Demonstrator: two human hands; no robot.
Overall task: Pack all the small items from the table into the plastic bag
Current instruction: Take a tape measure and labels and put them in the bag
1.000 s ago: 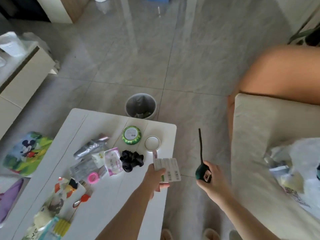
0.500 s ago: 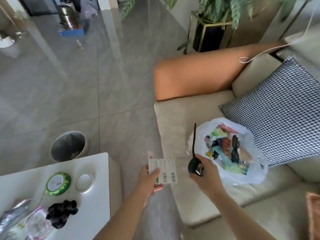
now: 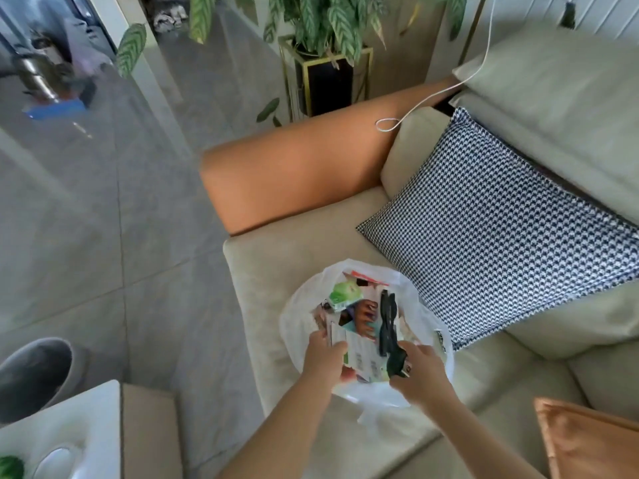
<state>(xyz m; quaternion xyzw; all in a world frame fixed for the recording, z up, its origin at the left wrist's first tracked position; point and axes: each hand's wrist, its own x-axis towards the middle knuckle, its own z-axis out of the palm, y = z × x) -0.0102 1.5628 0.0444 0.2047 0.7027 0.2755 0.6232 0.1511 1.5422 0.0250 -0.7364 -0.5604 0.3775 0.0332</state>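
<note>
plastic bag holding packets, left hand gripping card, right hand gripping dark item

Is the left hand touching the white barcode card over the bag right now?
Touching. The head view shows the left hand with its thumb and fingers pinching the left edge of the white card above the open plastic bag.

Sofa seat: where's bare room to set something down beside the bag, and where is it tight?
Free: the seat cushion between the orange armrest and the plastic bag, and the patch right of the bag below the checked pillow. Crowded: the bag mouth, where the left hand and right hand both hold items.
</note>
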